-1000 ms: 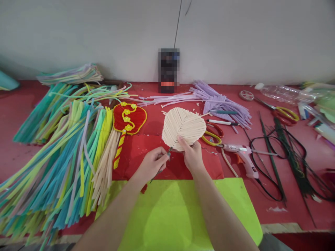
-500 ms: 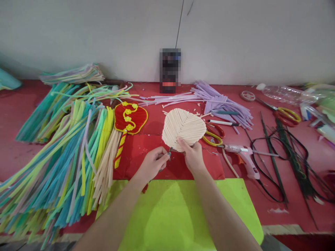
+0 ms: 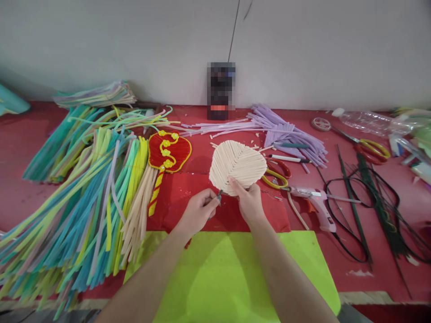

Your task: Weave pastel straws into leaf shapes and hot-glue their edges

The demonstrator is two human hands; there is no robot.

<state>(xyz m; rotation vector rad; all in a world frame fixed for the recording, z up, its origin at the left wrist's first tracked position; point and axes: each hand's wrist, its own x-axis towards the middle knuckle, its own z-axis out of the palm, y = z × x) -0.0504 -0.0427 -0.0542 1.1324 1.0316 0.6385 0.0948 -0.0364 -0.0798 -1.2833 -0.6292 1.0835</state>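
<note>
A cream fan-shaped panel (image 3: 237, 163) of pipe cleaners laid in a leaf-like pattern is tilted up over the red mat. My right hand (image 3: 249, 199) grips its lower edge, thumb lying on the front face. At the panel's lower left, my left hand (image 3: 202, 208) is closed in a pinch on a short dark green stem (image 3: 220, 194). Whether that stem joins the panel is hard to make out. Left of the panel lies a finished-looking red fan (image 3: 171, 154) with yellow trim, small yellow flowers and a striped handle.
Bundles of coloured pipe cleaners (image 3: 77, 215) cover the left side. Purple pipe cleaners (image 3: 286, 134) lie behind the panel. To the right are scissors (image 3: 278, 177), a pen (image 3: 289, 159), a glue gun (image 3: 314, 199), more scissors (image 3: 372, 150) and dark green wires (image 3: 379, 204). A lime-green sheet (image 3: 222, 278) spans the front.
The view has shifted slightly, moving the scene a little to the right. Both hands keep their holds, with the left hand's pinch on the green stem nearly unchanged.
</note>
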